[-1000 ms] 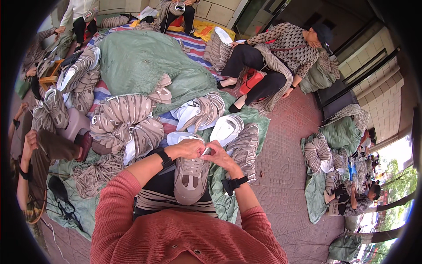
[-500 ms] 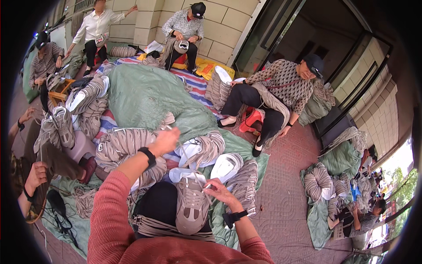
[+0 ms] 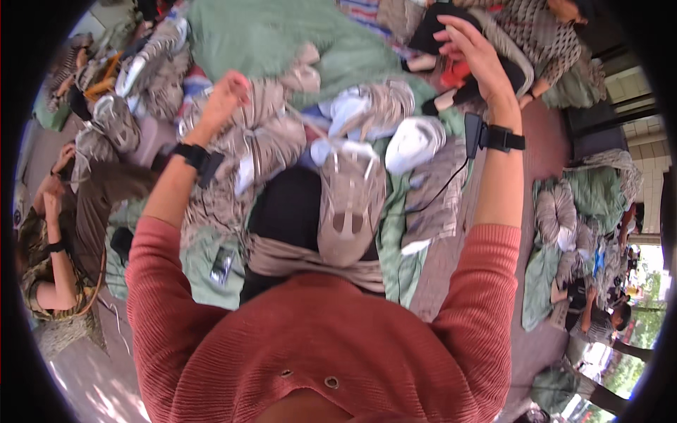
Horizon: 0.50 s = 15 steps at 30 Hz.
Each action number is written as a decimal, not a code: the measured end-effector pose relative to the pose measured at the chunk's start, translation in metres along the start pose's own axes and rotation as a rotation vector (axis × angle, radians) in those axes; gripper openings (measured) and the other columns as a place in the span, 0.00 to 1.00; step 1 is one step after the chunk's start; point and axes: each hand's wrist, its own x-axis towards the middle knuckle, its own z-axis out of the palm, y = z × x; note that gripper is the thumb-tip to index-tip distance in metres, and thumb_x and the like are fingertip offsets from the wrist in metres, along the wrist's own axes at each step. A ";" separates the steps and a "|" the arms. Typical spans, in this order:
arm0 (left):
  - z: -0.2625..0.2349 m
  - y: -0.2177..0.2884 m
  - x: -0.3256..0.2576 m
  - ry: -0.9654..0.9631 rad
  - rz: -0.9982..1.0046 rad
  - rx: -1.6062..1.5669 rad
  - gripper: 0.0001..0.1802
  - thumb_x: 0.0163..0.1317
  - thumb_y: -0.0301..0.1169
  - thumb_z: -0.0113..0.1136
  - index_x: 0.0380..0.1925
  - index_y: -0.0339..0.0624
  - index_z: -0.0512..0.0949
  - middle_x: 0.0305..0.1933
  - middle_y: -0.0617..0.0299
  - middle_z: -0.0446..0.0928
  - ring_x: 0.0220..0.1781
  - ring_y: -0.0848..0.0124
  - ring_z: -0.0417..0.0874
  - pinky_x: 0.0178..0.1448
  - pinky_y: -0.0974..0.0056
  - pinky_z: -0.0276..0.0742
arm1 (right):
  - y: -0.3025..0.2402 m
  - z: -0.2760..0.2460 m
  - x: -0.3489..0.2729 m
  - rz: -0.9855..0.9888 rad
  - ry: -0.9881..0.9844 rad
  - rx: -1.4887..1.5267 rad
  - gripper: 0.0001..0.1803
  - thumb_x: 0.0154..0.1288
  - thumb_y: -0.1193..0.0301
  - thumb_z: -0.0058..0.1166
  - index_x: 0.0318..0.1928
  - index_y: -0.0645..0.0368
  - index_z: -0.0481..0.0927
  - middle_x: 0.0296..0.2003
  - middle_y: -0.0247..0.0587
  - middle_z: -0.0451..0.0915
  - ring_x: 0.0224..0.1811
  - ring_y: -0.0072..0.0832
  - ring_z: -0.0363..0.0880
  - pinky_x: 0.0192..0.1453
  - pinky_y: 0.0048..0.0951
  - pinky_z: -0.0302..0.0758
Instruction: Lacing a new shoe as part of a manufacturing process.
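A grey-beige sneaker (image 3: pixel 350 204) rests on my lap, its toe toward me and its pale laces over the tongue. From its upper end a light shoelace (image 3: pixel 308 121) stretches up and left toward my left hand (image 3: pixel 227 104). That hand is raised with its fingers pinched together; the lace end at the fingertips is blurred. My right hand (image 3: pixel 483 63) is lifted high to the right, well away from the sneaker, fingers stretched and slightly apart. I see nothing in it. Both wrists wear black straps.
Bundled shoe uppers (image 3: pixel 271 134) lie ahead, and more with white linings (image 3: pixel 423 141) lie to the right. A green sheet (image 3: pixel 247 39) spreads beyond. A co-worker's hand (image 3: pixel 51 190) is at left; another person (image 3: pixel 522 42) sits ahead right. A black cable (image 3: pixel 451 182) hangs from my right wrist.
My hands have moved apart: the right rose from beside the sneaker far up and right, the left shifted up and left. The view has tipped down, showing more of my torso.
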 end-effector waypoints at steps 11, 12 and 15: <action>0.016 -0.034 -0.034 0.123 -0.294 -0.420 0.08 0.62 0.33 0.51 0.36 0.41 0.69 0.38 0.58 0.77 0.34 0.71 0.79 0.37 0.69 0.73 | 0.087 0.112 -0.151 0.032 -0.371 -0.126 0.29 0.50 0.88 0.51 0.53 0.50 0.74 0.50 0.34 0.72 0.37 0.22 0.73 0.43 0.23 0.71; 0.019 -0.035 -0.035 0.123 -0.300 -0.421 0.08 0.62 0.33 0.51 0.36 0.41 0.69 0.38 0.58 0.77 0.34 0.71 0.79 0.37 0.69 0.73 | 0.085 0.114 -0.154 0.029 -0.382 -0.136 0.30 0.47 0.89 0.52 0.51 0.50 0.75 0.52 0.35 0.69 0.37 0.24 0.73 0.43 0.24 0.71; 0.026 -0.038 -0.030 0.196 -0.312 -0.609 0.06 0.63 0.30 0.49 0.38 0.40 0.67 0.42 0.53 0.77 0.39 0.66 0.80 0.40 0.66 0.76 | 0.086 0.117 -0.154 0.043 -0.451 -0.131 0.28 0.47 0.89 0.52 0.50 0.52 0.75 0.50 0.35 0.70 0.39 0.25 0.72 0.43 0.24 0.71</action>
